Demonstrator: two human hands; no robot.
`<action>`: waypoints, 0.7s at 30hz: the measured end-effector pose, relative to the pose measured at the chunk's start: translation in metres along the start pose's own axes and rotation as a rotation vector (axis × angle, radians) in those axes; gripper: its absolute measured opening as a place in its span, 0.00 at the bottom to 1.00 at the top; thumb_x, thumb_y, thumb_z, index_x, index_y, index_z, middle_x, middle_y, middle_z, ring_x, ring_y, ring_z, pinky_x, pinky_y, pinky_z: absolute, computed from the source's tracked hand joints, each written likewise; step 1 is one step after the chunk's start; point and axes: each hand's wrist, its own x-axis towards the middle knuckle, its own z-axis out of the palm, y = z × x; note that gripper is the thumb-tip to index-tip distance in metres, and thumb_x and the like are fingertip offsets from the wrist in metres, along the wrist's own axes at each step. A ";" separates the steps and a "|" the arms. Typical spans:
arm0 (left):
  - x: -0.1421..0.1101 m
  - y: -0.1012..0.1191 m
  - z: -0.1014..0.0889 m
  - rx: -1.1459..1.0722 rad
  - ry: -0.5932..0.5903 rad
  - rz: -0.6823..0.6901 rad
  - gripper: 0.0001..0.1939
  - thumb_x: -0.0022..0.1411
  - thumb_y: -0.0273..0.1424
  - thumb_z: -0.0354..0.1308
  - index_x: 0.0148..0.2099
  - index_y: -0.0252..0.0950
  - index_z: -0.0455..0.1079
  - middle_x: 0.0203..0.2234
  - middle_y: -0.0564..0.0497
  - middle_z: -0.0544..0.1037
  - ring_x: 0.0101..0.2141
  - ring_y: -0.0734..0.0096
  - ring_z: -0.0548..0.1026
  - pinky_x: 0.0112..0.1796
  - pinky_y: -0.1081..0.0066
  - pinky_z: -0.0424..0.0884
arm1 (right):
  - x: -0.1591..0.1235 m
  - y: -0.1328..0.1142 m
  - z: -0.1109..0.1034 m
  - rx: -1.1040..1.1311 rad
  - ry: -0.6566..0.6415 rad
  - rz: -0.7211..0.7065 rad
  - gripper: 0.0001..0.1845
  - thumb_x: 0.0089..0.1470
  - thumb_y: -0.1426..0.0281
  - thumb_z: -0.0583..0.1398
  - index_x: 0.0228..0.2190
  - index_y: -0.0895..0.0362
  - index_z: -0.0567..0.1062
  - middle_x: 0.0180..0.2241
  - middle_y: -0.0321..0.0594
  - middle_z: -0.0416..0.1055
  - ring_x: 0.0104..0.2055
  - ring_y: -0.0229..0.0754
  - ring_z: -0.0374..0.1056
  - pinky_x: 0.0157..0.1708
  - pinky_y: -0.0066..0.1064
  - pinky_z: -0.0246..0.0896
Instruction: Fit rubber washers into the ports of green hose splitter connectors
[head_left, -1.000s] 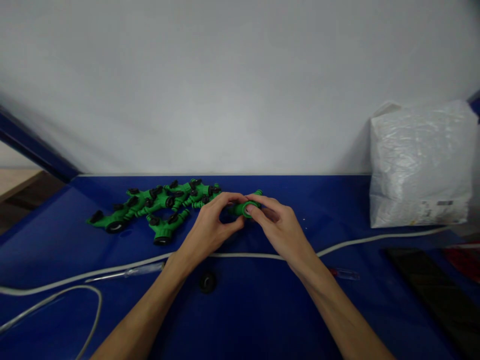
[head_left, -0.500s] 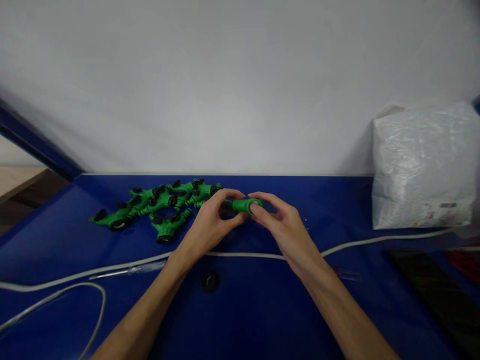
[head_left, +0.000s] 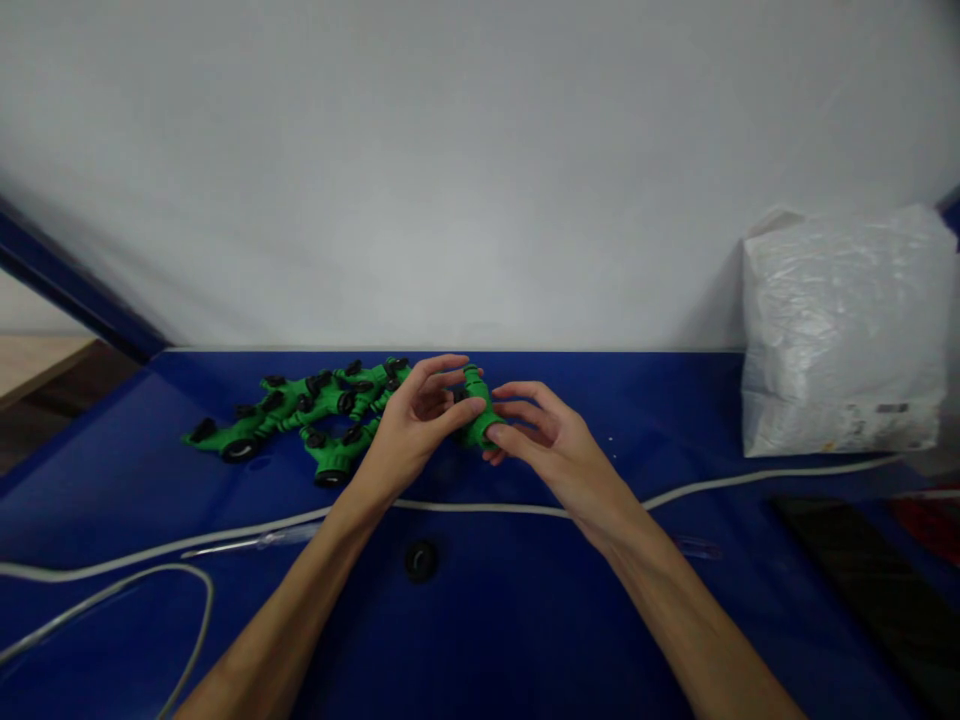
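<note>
Above the blue table, both hands hold one green hose splitter (head_left: 477, 388). My left hand (head_left: 421, 408) grips its left side, thumb lying across the body. My right hand (head_left: 541, 428) pinches the lower end between thumb and fingers; the thumb covers part of the opening there. Part of the splitter is hidden behind the fingers. To the left lies a pile of similar green splitters (head_left: 324, 402) with black valve knobs and collars. A loose black ring (head_left: 421, 560) rests on the table in front of my hands.
A white cable (head_left: 480, 508) crosses the blue table (head_left: 510, 630) beneath my forearms. A screwdriver (head_left: 259, 541) lies at left, another clear-handled tool (head_left: 697, 547) beside my right forearm. A white plastic package (head_left: 844, 335) stands at right, near a dark flat object (head_left: 862, 590).
The splitter has turned from lying sideways to more upright, its narrow end now pointing away from me. Both hands keep hold of it, and my left fingers have shifted on it.
</note>
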 end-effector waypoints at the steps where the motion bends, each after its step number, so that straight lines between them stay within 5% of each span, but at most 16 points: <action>1: 0.000 0.000 0.001 0.003 0.006 -0.007 0.26 0.54 0.35 0.70 0.53 0.37 0.69 0.49 0.44 0.78 0.45 0.64 0.77 0.45 0.66 0.73 | 0.000 0.001 0.000 -0.004 -0.003 0.002 0.20 0.49 0.66 0.70 0.43 0.52 0.71 0.37 0.33 0.77 0.31 0.37 0.75 0.35 0.33 0.72; 8: -0.004 -0.002 0.007 0.035 -0.005 0.028 0.21 0.56 0.35 0.69 0.50 0.37 0.69 0.50 0.46 0.78 0.39 0.73 0.76 0.41 0.72 0.73 | 0.001 0.006 0.002 -0.003 -0.003 0.026 0.36 0.45 0.71 0.71 0.55 0.48 0.69 0.35 0.31 0.76 0.32 0.38 0.75 0.38 0.35 0.73; 12: -0.004 -0.002 0.009 0.074 -0.012 0.036 0.19 0.59 0.38 0.67 0.48 0.36 0.70 0.46 0.47 0.79 0.39 0.70 0.77 0.39 0.72 0.73 | 0.000 0.007 0.006 0.013 0.009 0.039 0.36 0.43 0.71 0.72 0.54 0.51 0.72 0.37 0.33 0.77 0.33 0.38 0.75 0.39 0.34 0.72; 17: -0.004 -0.001 0.008 0.107 -0.006 0.078 0.16 0.62 0.40 0.64 0.49 0.37 0.72 0.48 0.46 0.79 0.50 0.62 0.76 0.49 0.67 0.72 | 0.000 0.006 0.005 0.184 0.094 0.061 0.35 0.45 0.69 0.73 0.55 0.53 0.72 0.36 0.35 0.79 0.34 0.40 0.77 0.44 0.36 0.72; 21: -0.004 -0.004 0.006 0.054 -0.075 0.057 0.23 0.57 0.37 0.69 0.54 0.39 0.70 0.52 0.47 0.77 0.51 0.62 0.75 0.51 0.66 0.71 | 0.003 0.004 0.001 0.360 0.178 0.035 0.28 0.45 0.71 0.73 0.49 0.56 0.74 0.36 0.37 0.80 0.39 0.41 0.77 0.48 0.36 0.73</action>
